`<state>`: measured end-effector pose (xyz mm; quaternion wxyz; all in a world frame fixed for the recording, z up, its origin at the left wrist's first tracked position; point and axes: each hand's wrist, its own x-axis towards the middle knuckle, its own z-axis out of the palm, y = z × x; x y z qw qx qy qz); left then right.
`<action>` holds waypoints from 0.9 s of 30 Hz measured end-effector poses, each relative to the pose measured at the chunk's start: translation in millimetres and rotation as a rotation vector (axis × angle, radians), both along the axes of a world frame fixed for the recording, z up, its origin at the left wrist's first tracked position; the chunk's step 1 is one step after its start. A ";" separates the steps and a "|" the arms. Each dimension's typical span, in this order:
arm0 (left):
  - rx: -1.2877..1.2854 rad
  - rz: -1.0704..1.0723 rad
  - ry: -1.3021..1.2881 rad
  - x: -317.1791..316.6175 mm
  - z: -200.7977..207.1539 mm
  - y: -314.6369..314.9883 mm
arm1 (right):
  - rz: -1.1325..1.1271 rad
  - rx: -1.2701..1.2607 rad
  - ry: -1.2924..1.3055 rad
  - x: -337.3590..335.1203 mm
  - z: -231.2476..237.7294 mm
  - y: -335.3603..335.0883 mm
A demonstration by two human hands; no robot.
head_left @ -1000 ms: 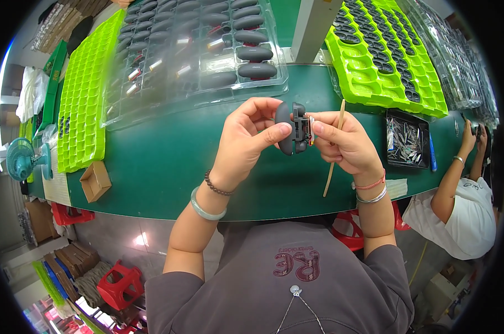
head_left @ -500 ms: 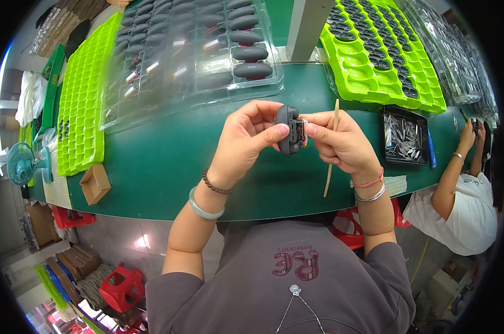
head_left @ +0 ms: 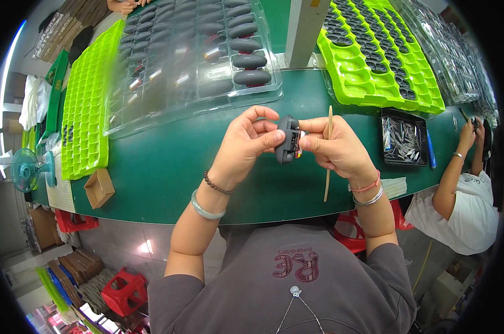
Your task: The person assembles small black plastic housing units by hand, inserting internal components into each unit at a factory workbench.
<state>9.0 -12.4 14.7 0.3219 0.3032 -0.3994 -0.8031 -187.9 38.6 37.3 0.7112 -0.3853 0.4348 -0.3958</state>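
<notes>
Green table [head_left: 152,183] sweeping right across, grey floor [head_left: 166,236] below, a teal fan [head_left: 28,170] off to the left! Count them: two lime-green trays [head_left: 357,83], one clear tray [head_left: 196,108] of dark shells, one cardboard box [head_left: 99,189], one black bin [head_left: 405,161] of small metal pieces, one blue tool [head_left: 431,150] beside it. Two hands in the middle, above the table, and one dark housing [head_left: 285,147] between them! The left hand's [head_left: 246,142] grip pinches its shell; the right hand's [head_left: 341,147] pinches the wired side, one wooden stick [head_left: 327,183] tucked along. And the change: a second ago shell and inner frame stood slightly apart; now they sit together!
</notes>
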 end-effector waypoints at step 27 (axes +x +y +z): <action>-0.274 0.045 0.065 -16.0 -10.9 20.4 | -0.413 -0.384 0.708 -73.7 24.4 67.5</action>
